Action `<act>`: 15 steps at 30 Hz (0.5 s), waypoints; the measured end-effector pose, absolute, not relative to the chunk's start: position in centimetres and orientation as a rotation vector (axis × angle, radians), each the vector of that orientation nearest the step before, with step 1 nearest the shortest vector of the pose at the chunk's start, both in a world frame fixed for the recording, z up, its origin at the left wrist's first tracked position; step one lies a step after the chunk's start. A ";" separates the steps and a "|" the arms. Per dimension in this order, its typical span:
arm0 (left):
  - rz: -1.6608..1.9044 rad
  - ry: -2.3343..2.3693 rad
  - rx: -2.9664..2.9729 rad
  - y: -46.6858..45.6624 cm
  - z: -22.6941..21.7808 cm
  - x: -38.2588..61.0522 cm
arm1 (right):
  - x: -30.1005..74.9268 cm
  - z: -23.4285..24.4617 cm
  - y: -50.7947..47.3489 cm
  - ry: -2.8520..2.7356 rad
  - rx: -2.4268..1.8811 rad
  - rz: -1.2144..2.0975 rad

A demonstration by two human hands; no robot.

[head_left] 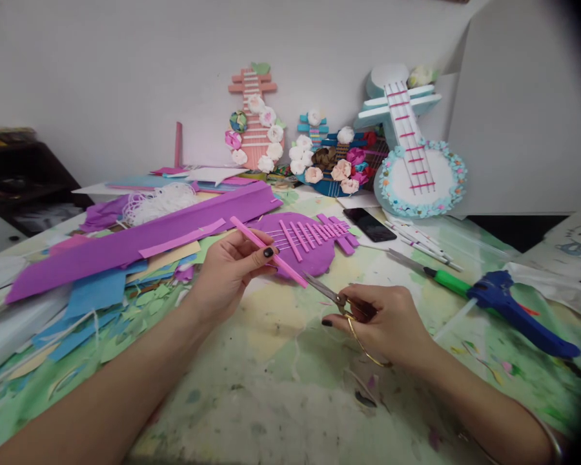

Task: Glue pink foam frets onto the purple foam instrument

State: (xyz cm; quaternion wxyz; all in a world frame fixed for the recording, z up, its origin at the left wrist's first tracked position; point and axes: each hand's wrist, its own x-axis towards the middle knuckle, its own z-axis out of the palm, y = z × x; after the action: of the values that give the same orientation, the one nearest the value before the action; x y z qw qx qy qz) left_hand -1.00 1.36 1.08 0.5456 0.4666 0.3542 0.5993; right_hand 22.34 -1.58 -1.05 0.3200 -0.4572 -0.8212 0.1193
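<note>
My left hand (232,271) pinches a narrow pink strip (290,270), perhaps paper, which slants down to the right. In my right hand (382,316) is a pair of scissors (337,299) with gold-coloured handles, its blade tips at the strip's lower end. Whether the blades have cut into it I cannot tell. Just behind the strip lies a purple lute-shaped craft piece (314,248), with pale strings along it and several pink bars across them. My left fingers partly cover its left edge.
Purple crepe paper (101,252), white string (159,203) and paper scraps (94,290) lie at left. At right are a phone (369,224), rolled sticks (426,242), a craft knife (445,280) and a blue glue gun (518,316). Decorated lute models (419,174) lean at the back.
</note>
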 end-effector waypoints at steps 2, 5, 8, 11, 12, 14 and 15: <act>1.429 0.852 1.104 1.3 1.1 -1.0 | 22.3 -0.9 -1.6 -2.159 -1.206 0.325; 1.452 0.869 1.089 1.2 1.1 -1.0 | 22.2 -0.7 -1.7 -2.154 -1.213 0.346; 1.460 0.877 1.072 1.3 1.1 -1.0 | 22.2 -0.8 -1.7 -2.150 -1.226 0.360; 1.465 0.876 1.069 1.3 1.2 -1.1 | 22.4 -1.0 -1.6 -2.144 -1.238 0.389; 1.467 0.875 1.069 1.4 1.2 -1.1 | 22.4 -1.1 -1.6 -2.144 -1.240 0.399; 1.467 0.869 1.071 1.4 1.3 -1.2 | 22.4 -1.1 -1.5 -2.146 -1.239 0.406; 1.466 0.865 1.072 1.4 1.2 -1.2 | 22.4 -1.1 -1.5 -2.149 -1.237 0.399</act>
State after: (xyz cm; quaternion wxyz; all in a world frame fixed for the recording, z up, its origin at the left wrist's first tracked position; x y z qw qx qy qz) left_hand -1.17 1.40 1.25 0.5355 0.4501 0.3632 0.6154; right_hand 22.38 -1.53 -1.08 0.3099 -0.4682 -0.8136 0.1512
